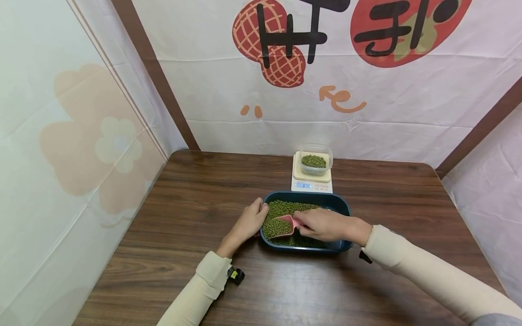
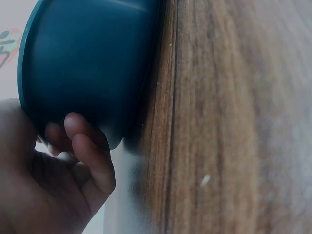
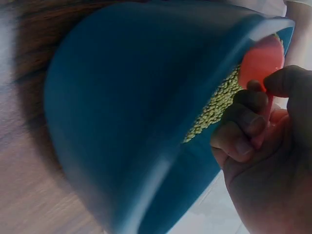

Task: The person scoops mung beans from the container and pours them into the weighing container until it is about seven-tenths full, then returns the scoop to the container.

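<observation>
A dark blue basin (image 1: 346, 206) holds green mung beans (image 1: 293, 207). With my left hand (image 1: 249, 222) I grip the basin's left end; in the left wrist view the fingers (image 2: 92, 156) curl against its outer wall and the thumb side lies at the rim. My right hand (image 1: 324, 223) holds a pink scoop (image 3: 263, 61) by its handle, fingers wrapped round it. Beans heap in the scoop's bowl, which sits low inside the basin's left half, among the loose beans.
Behind the basin stands a white kitchen scale (image 1: 311, 186) with a lit display. On it rests a clear plastic container (image 1: 315, 171) with some mung beans. The brown wooden table (image 1: 183, 217) runs back to a printed cloth wall (image 1: 228, 136).
</observation>
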The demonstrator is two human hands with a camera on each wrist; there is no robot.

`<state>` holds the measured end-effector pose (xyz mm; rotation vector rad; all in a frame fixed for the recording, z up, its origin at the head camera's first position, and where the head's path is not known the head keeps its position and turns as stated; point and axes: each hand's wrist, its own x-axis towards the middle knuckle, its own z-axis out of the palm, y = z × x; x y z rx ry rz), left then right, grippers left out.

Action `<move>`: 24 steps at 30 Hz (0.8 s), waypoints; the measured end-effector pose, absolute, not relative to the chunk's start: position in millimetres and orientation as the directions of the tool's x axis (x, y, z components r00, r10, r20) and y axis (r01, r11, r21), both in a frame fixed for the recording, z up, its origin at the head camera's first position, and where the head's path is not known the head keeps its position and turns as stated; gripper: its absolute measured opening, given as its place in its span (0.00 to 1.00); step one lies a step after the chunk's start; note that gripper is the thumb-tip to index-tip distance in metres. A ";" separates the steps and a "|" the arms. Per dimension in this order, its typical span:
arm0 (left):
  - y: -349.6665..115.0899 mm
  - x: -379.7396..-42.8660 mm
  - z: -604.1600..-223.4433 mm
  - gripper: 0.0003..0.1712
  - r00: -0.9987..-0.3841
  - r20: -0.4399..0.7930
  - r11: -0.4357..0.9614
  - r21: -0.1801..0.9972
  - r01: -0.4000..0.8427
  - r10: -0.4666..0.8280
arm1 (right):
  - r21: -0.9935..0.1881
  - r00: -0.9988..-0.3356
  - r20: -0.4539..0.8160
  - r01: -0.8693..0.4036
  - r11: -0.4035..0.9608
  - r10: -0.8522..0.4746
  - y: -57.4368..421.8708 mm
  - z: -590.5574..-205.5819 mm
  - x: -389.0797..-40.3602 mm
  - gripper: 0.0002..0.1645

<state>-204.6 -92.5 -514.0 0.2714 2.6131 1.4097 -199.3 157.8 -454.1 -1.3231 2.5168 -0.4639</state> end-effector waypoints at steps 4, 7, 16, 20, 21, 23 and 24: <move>-92.5 -204.3 -512.3 0.18 -0.970 -0.049 0.543 0.835 0.092 0.240 | -0.390 -0.551 -0.052 -0.756 0.525 -0.833 164.5 -457.1 -201.2 0.05; -92.5 -203.7 -511.1 0.18 -0.970 -0.048 0.547 0.832 0.094 0.240 | -0.388 -0.558 -0.035 -0.757 0.526 -0.829 168.6 -459.0 -202.2 0.05; -92.5 -204.1 -511.5 0.18 -0.970 -0.049 0.548 0.831 0.091 0.236 | -0.399 -0.595 0.035 -0.745 0.535 -0.803 177.4 -458.4 -202.1 0.04; -91.9 -204.6 -511.6 0.18 -0.972 -0.053 0.549 0.832 0.085 0.230 | -0.384 -0.599 0.084 -0.757 0.529 -0.796 179.8 -458.7 -201.1 0.06; -91.7 -204.7 -511.7 0.18 -0.972 -0.054 0.549 0.832 0.084 0.230 | -0.380 -0.600 0.097 -0.760 0.528 -0.794 180.4 -459.1 -200.8 0.06; -91.5 -204.7 -512.0 0.18 -0.972 -0.057 0.549 0.832 0.081 0.230 | -0.368 -0.601 0.123 -0.767 0.526 -0.790 181.7 -459.7 -199.9 0.06; -91.4 -204.6 -512.1 0.18 -0.971 -0.057 0.549 0.832 0.081 0.230 | -0.364 -0.603 0.133 -0.768 0.527 -0.787 182.5 -460.2 -199.4 0.07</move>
